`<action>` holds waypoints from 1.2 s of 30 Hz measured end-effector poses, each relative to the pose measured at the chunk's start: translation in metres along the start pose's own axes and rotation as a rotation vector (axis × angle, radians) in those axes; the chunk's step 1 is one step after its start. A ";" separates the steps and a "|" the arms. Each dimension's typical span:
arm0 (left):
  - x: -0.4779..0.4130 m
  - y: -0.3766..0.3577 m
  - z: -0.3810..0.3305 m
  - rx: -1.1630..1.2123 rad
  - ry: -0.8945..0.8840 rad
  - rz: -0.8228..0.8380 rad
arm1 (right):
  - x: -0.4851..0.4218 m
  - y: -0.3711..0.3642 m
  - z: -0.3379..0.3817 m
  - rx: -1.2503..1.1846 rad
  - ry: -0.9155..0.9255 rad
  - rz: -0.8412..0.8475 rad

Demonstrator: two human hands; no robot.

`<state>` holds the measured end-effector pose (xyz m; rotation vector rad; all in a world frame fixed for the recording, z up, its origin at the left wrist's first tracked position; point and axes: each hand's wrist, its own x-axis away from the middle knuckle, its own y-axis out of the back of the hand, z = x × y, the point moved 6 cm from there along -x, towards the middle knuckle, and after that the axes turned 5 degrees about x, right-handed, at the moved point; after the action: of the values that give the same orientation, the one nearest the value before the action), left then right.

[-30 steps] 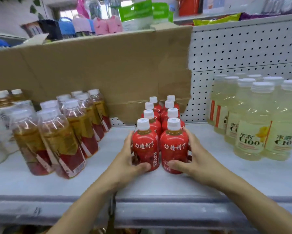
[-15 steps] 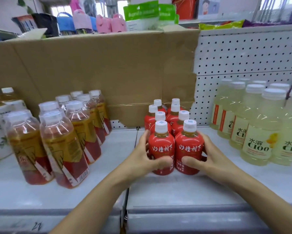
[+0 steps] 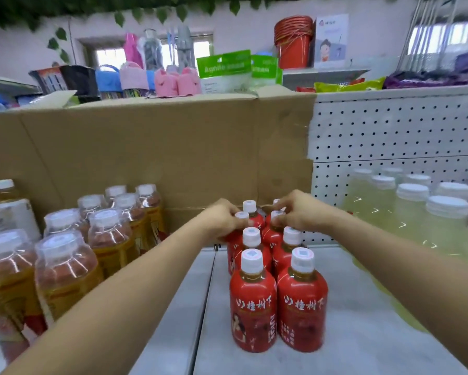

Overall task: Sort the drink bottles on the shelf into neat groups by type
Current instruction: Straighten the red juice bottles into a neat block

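1. The shelf [image 3: 362, 347] is carrying three kinds of drink, each already standing apart from the others. The sorting is looking well along, and the step in hand seems to be squaring up the middle group.
2. A cardboard sheet [image 3: 159, 147] is standing along the far side behind the left and middle groups, and a pegboard [image 3: 403, 125] is showing to its right.
3. The pale yellow bottles [image 3: 414, 220] are crowding the right side, well apart from both hands.
4. The amber bottles [image 3: 65, 269] are standing in rows on the left, also out of reach of the fingers.
5. The red bottles [image 3: 254, 307] are standing in the middle in two columns running from near to far, packed against one another. The near pair is sitting upright with labels facing out.
6. The left hand [image 3: 222, 216] is reaching past the near bottles to the far end of the left column, its fingers curling narrowly round a bottle top there.
7. The right hand [image 3: 299, 211] is doing the same on the right column. Blur is hiding exactly which caps the two hands are pinching.
8. The next move is probably calling for small nudges to bring the far bottles into line with the near pair, without tipping the caps between.
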<state>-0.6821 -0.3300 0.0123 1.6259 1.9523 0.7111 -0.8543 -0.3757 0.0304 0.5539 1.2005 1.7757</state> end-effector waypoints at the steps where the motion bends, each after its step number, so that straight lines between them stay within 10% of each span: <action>1: -0.004 0.000 0.001 -0.034 -0.022 -0.019 | -0.004 -0.001 -0.001 0.021 0.004 -0.005; 36: 0.130 -0.010 -0.010 0.008 -0.349 -0.117 | 0.135 0.000 0.003 -0.168 0.299 -0.183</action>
<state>-0.7180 -0.2038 0.0072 1.5089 1.7779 0.3463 -0.9193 -0.2582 0.0161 0.0783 1.2430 1.8215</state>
